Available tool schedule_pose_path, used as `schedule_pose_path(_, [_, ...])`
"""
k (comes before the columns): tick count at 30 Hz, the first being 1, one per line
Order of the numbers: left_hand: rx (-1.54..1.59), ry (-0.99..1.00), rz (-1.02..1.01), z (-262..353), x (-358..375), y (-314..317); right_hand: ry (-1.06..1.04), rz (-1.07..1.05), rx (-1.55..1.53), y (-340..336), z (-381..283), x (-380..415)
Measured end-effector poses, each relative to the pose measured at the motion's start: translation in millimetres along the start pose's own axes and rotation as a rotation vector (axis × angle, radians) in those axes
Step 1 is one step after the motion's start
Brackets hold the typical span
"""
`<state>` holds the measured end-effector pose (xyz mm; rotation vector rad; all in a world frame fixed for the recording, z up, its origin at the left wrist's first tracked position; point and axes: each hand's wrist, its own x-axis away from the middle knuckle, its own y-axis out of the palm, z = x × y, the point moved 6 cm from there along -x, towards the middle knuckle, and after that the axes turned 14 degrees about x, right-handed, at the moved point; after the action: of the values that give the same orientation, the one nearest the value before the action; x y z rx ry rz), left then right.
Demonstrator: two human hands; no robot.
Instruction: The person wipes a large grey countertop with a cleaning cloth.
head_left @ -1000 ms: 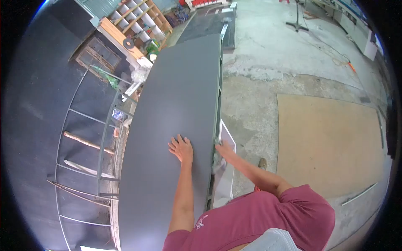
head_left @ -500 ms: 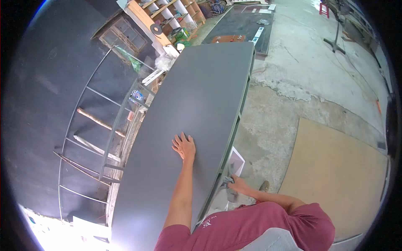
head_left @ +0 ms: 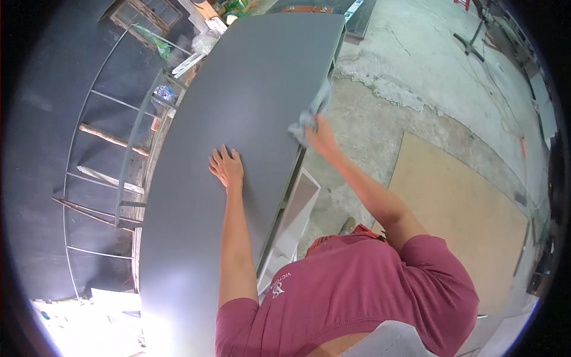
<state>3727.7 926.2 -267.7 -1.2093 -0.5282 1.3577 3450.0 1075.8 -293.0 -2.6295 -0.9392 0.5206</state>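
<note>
A long dark grey panel (head_left: 250, 89) lies flat on a metal frame and runs away from me. My left hand (head_left: 226, 166) rests flat on its top, fingers spread. My right hand (head_left: 321, 134) is at the panel's right edge, closed on a grey rag (head_left: 310, 116) that is pressed against that edge.
A white board (head_left: 297, 202) leans below the panel's right side. A brown sheet (head_left: 470, 202) lies on the concrete floor to the right. A metal rack (head_left: 107, 166) with wood sticks stands on the left. Clutter and shelves sit at the far end.
My right hand with the rag has risen from below the panel's edge up along it, farther from me. My left hand stays flat on the panel.
</note>
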Motion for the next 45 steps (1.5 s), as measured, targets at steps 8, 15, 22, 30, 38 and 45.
schedule_pose_path(8, [-0.044,-0.066,-0.015,0.8,-6.8,3.3,0.475,-0.768,-0.048,28.1,40.7,119.2])
schedule_pose_path(15, [-0.195,-0.081,0.008,9.8,-20.9,8.7,0.161,0.137,-0.048,-44.9,9.5,-46.6])
schedule_pose_path(22, [-0.199,-0.182,0.060,-2.1,-56.3,32.7,0.260,-0.472,0.109,25.9,60.5,36.6])
schedule_pose_path(30, [-0.189,-0.245,0.047,-0.2,-64.8,29.0,0.295,-0.158,-0.045,-20.8,29.0,-31.3])
schedule_pose_path(38, [-0.152,-0.233,0.033,7.6,-65.8,20.8,0.061,0.010,-0.094,-12.3,17.6,-56.8])
schedule_pose_path(45, [-0.170,-0.221,0.051,0.6,-67.8,24.5,0.346,-0.563,0.074,31.9,90.4,28.3])
